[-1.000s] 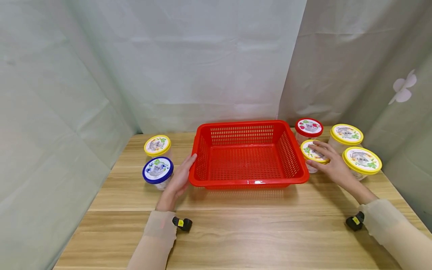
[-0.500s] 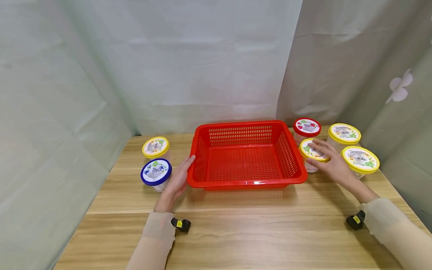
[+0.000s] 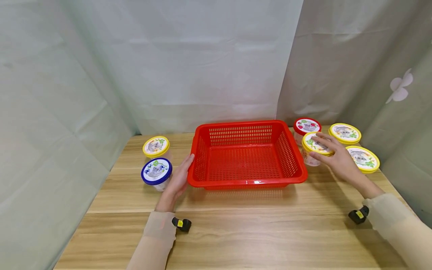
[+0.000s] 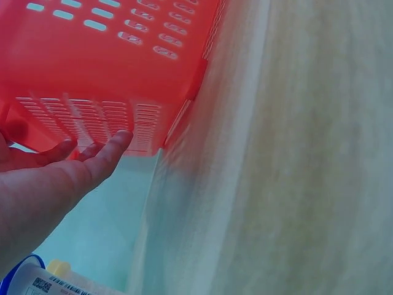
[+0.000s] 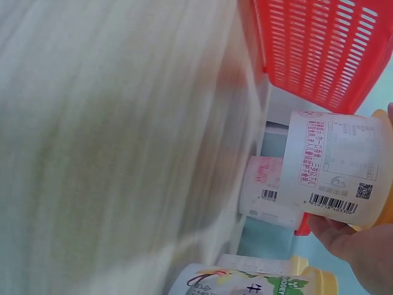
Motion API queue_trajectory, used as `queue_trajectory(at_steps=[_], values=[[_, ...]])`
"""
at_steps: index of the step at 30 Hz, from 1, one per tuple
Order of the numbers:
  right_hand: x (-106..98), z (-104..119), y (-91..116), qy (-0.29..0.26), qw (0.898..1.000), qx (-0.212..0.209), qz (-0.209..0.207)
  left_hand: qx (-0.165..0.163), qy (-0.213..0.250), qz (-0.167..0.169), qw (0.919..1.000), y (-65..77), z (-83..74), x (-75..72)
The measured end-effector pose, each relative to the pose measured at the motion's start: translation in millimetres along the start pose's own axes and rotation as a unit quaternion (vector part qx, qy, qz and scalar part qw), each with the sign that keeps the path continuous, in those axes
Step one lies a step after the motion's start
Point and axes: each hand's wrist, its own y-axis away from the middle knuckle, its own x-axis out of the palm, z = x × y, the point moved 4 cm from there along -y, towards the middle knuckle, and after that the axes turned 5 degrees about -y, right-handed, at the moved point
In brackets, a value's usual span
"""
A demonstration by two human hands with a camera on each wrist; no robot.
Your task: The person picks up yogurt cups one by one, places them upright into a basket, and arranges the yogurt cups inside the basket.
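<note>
1. A person's right hand (image 3: 341, 162) holds a yellow tub (image 5: 334, 169) just off the right side of a red basket (image 3: 248, 183). The fingers bend round the lid (image 3: 308, 142), parted only as far as its width, and the tub's base looks clear of the desk (image 3: 236, 232).

2. The lid appears the weak spot: with the grip set so high, a loose fit could let it pop off and drop the body beneath.

3. Quarters are tight. The red tub (image 3: 307, 125) stands just behind the held one, and a backward swing might knock it over.

4. The basket's right rim lies beside the tub; too low a pass across could catch the base and jolt it from the fingers.

5. The rear yellow tub (image 3: 345, 134) and front yellow tub (image 3: 364, 160) stand to the hand's right, where a stray wrist could tip the nearer.

6. At the opposite end, the left hand (image 3: 178, 179) touches the basket's side, its visible fingers nearly straight, with no firm grip evident. Too hard a push might slide the basket rightward.

7. The blue tub (image 3: 156, 171), beside that hand, risks toppling from a careless sweep.
</note>
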Motion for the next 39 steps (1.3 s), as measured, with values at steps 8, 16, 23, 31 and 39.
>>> queue_trajectory(at_steps=[8,16,23,31,39], values=[[-4,3,-2,-0.003,1.000,0.002,-0.004,0.002,0.018,0.010,0.9998,-0.5,-0.4,1.6],[-10,11,-5,-0.016,1.000,0.004,-0.007,0.001,0.004,0.013,0.9999,0.3,-1.3,1.3],[-22,22,-16,-0.003,1.000,-0.004,-0.015,0.002,0.006,0.006,1.0000,1.4,-2.1,1.2],[-25,31,-24,-0.004,1.000,-0.009,-0.017,0.003,0.005,0.010,0.9999,0.4,-1.6,1.7],[-28,39,-27,-0.004,0.999,-0.023,-0.034,-0.002,0.001,0.009,1.0000,0.5,-1.1,0.9]])
